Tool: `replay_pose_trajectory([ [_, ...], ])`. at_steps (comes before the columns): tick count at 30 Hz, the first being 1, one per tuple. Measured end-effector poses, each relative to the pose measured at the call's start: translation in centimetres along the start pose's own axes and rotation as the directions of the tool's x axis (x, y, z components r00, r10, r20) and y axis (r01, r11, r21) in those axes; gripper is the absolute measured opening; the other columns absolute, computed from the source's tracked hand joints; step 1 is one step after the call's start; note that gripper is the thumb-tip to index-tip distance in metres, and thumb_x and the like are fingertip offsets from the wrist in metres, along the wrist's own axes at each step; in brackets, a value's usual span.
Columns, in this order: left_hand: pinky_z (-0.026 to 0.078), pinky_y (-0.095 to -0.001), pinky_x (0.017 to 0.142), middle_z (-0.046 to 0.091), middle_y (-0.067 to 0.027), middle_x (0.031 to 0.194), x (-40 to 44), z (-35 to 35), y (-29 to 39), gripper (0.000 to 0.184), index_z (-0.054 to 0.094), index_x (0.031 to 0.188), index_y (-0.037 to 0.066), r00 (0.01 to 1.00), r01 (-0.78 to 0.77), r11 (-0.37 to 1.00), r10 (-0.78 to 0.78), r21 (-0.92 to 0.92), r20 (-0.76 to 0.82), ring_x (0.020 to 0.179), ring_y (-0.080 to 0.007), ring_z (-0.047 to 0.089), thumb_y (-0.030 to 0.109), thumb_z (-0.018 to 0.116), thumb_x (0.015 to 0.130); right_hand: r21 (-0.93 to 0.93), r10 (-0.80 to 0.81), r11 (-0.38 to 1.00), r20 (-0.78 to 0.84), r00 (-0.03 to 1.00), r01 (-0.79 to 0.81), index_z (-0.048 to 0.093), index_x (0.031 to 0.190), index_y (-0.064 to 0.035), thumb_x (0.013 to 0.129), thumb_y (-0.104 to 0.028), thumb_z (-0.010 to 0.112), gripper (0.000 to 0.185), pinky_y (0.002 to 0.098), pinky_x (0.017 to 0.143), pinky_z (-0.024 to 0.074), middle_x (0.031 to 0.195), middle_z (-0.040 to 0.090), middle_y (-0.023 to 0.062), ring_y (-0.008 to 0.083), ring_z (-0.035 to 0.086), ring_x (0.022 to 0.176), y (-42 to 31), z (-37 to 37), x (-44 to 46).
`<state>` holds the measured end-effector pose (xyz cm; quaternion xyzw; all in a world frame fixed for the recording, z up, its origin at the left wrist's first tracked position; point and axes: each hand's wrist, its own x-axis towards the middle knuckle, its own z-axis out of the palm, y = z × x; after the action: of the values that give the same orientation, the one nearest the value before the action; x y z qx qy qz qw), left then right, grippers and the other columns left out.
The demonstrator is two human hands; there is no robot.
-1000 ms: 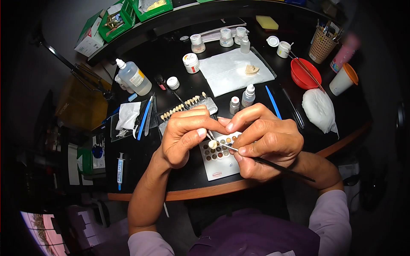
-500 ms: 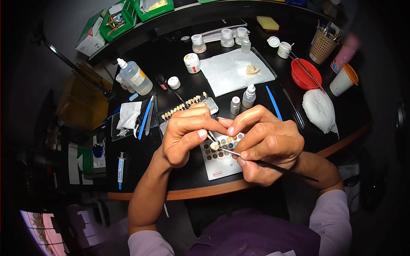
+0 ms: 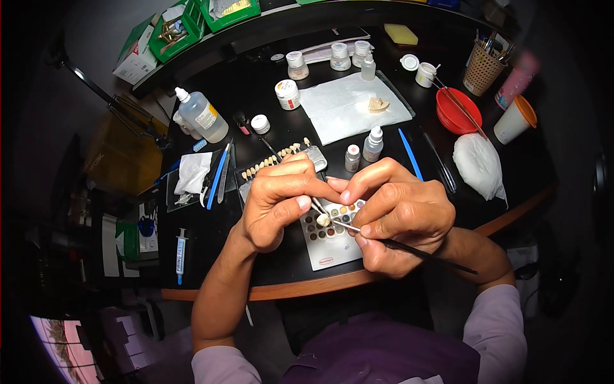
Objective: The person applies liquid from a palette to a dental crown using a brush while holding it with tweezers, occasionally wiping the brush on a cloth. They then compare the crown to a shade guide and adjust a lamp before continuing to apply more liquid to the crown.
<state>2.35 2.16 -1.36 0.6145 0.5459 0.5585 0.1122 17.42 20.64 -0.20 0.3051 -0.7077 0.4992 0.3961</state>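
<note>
My left hand (image 3: pixel 276 208) is closed on slim metal tweezers (image 3: pixel 316 203), whose tips hold a small cream-coloured dental crown (image 3: pixel 323 219). Pinched in my right hand (image 3: pixel 409 214) is a thin dark-handled brush (image 3: pixel 425 255), its tip at the crown's right side; whether it touches I cannot tell. The fingertips of both hands meet above the crown. Beneath them lies a white palette (image 3: pixel 329 255) with rows of coloured stain wells, partly covered by my hands. A tooth shade guide (image 3: pixel 314 157) sits just behind my left hand.
Two small bottles (image 3: pixel 372 146) stand behind my right hand. A white tissue pad (image 3: pixel 332 115) carries a beige tooth model (image 3: pixel 378 105). To the right are a red bowl (image 3: pixel 455 118) and a white cup (image 3: pixel 511 125). A paste syringe (image 3: pixel 181 256) and a large bottle (image 3: pixel 206 118) are at left.
The crown has shifted or turned very slightly to the right at the tweezers' tips. Both hands keep nearly the same position, and the brush stays beside the crown.
</note>
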Motion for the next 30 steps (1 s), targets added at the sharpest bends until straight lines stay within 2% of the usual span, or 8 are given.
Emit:
replay_pose_trajectory([
  [4, 0.040, -0.0366, 0.070, 0.059, -0.0094, 0.071, -0.13, -0.14, 0.09, 0.044, 0.083, 0.105, -0.002, 1.000, 0.000, 1.000, 0.000, 0.002, 0.003, 0.071, -0.0201, 0.049, 0.028, 0.059, 0.083, 0.060, 0.008, 0.998, -0.008, 1.000, -0.008, 0.064, 0.074, -0.0038, 0.065, 0.008, 0.073, 0.017, 0.0380, 0.080, 0.0601, 0.074, 0.069, 0.0072, 0.0312, 0.075, 0.093, 0.17, -0.10, -0.17],
  [10, 0.040, -0.0366, 0.070, 0.059, -0.0095, 0.072, -0.08, -0.09, -0.04, 0.044, 0.083, 0.106, -0.002, 1.000, -0.027, 1.000, 0.027, 0.006, 0.000, 0.071, -0.0204, 0.049, 0.027, 0.060, 0.082, 0.009, -0.016, 1.000, -0.020, 1.000, 0.016, 0.062, 0.073, -0.0038, 0.066, 0.007, 0.072, 0.016, 0.0390, 0.081, 0.0607, 0.075, 0.069, 0.0072, 0.0317, 0.075, 0.094, 0.33, 0.33, -0.29],
  [30, 0.039, -0.0372, 0.069, 0.058, -0.0087, 0.069, 0.01, -0.01, -0.13, 0.042, 0.082, 0.105, -0.002, 1.000, -0.030, 1.000, 0.030, 0.008, -0.001, 0.068, -0.0199, 0.049, 0.025, 0.059, 0.083, 0.004, 0.006, 1.000, -0.006, 1.000, -0.006, 0.068, 0.077, -0.0026, 0.068, 0.009, 0.075, 0.017, 0.0351, 0.077, 0.0588, 0.077, 0.071, 0.0074, 0.0301, 0.075, 0.096, 0.21, 0.16, -0.23],
])
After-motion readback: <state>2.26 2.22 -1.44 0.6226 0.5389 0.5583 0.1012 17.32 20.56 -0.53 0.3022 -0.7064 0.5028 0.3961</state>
